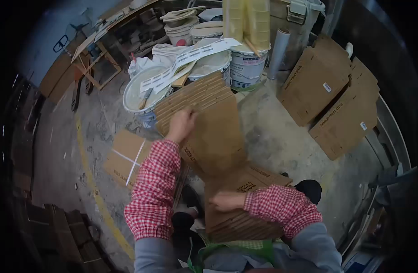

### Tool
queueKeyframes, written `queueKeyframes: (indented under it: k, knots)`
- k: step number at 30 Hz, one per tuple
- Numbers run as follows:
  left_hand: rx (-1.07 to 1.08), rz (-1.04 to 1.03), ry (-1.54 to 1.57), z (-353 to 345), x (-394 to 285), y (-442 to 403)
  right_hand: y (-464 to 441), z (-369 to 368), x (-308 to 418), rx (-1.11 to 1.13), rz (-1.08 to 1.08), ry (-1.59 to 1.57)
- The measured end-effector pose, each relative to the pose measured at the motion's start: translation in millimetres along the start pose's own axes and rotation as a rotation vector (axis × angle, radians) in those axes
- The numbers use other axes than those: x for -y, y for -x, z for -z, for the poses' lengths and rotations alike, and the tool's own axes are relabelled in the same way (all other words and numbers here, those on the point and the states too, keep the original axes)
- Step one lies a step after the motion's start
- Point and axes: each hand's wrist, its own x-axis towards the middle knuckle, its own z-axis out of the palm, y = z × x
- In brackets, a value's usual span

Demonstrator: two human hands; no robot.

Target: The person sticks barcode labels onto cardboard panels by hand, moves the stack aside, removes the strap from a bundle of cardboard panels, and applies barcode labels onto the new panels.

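Note:
A stack of flattened brown cardboard (213,132) leans away from me in the middle. My left hand (181,123) is closed at its left edge, with the fingers curled against the board. Lower down, more printed cardboard (256,179) lies near my lap. My right hand (225,201) rests at the left side of this lower cardboard, its fingers curled together. What my right fingers hold, if anything, is too small to make out. Both arms wear red checked sleeves.
Printed cardboard stacks (316,79) lean at the right. A strapped cardboard bundle (127,157) lies on the floor at left. Beyond are a paint bucket (247,70), a brush (145,99) on a lidded bucket, label sheets (191,57) and a wooden frame (100,68).

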Motion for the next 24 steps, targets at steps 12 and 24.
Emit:
queueKeyframes:
  k: [12, 24]
  knots:
    - [-0.159, -0.232, -0.704, -61, -40, -214, -94, 88, -36, 0.152, 0.158, -0.155]
    - [-0.106, -0.112, -0.264, -71, -1, -297, -31, -43, -106, -0.114, 0.103, -0.299]
